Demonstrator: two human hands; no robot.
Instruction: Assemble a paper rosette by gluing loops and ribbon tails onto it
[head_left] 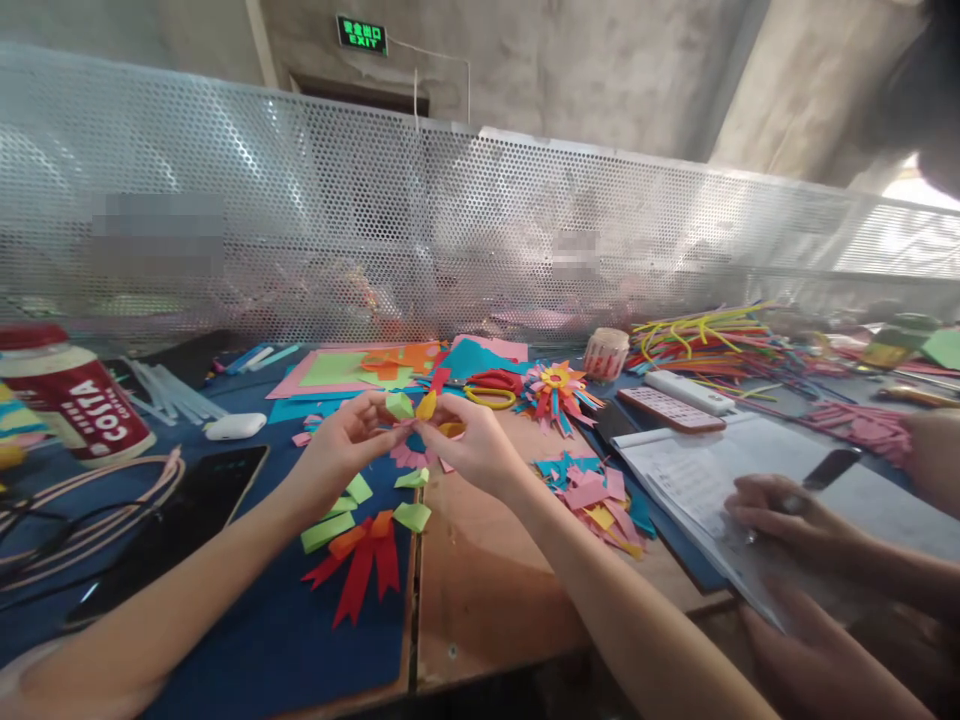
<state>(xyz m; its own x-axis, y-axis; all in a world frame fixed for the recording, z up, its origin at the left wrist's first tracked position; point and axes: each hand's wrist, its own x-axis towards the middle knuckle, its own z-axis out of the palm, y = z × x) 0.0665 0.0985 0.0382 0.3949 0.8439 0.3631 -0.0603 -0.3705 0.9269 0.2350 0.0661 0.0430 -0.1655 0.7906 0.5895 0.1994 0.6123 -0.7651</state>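
Over the table, both of my hands meet at a small folded-paper piece. My left hand (356, 432) pinches it near a light green paper loop (400, 405). On the other side, my right hand (474, 440) has its fingers closed by a yellow paper petal (427, 405). The fingers hide part of what they hold. Below my hands lie folded light green paper strips (412, 516) and a cluster of red and orange paper ribbons (367, 560). Beyond my right hand are red-handled scissors (496, 381) and a multicoloured paper flower (556, 385).
A dark phone (180, 530), a coiled cable (90, 525), a white earbud case (235, 427) and a red-and-white bottle (71, 395) stand at left. Paper scraps (600, 500) lie right of centre. Another person's hand (787, 510) writes in a notebook (705, 480). A perforated metal screen (480, 230) rises behind.
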